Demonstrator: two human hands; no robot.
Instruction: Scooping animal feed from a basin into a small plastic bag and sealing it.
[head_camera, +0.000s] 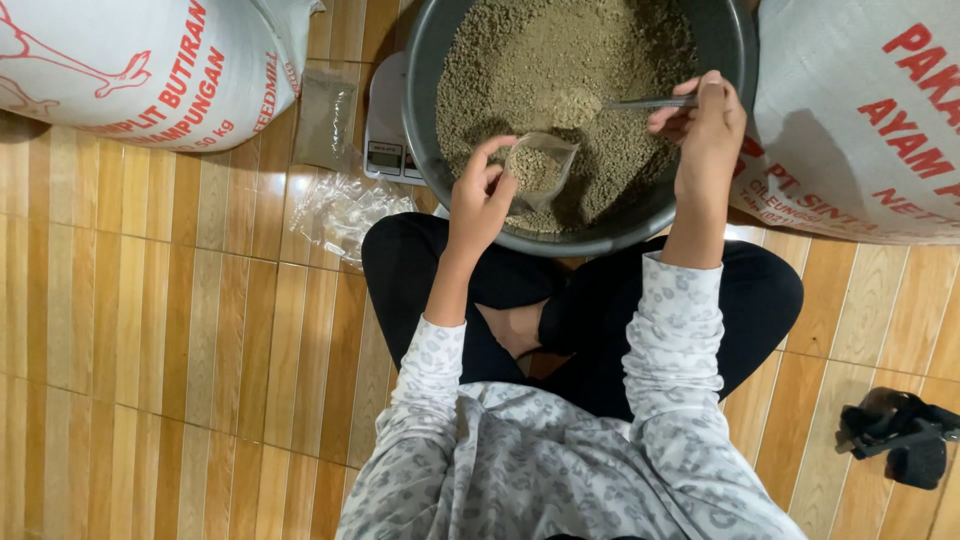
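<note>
Seen from above: left hand (480, 195) pinching open a small clear bag (540, 168) of brown granules, just over the near rim of a dark basin (425, 60) — right hand (705, 120) gripping a metal spoon (645, 102) above the granules (560, 50). Beside the basin, a digital scale (385, 140) — white sacks (860, 120) flanking both sides.

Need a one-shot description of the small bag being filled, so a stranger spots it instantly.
Find the big dark basin of brown granules at top centre. Over its near side, the left hand holds open a small clear plastic bag, partly filled with granules. Unlike the filled bag and the empty bags on the floor, it is held up, mouth open.
</note>
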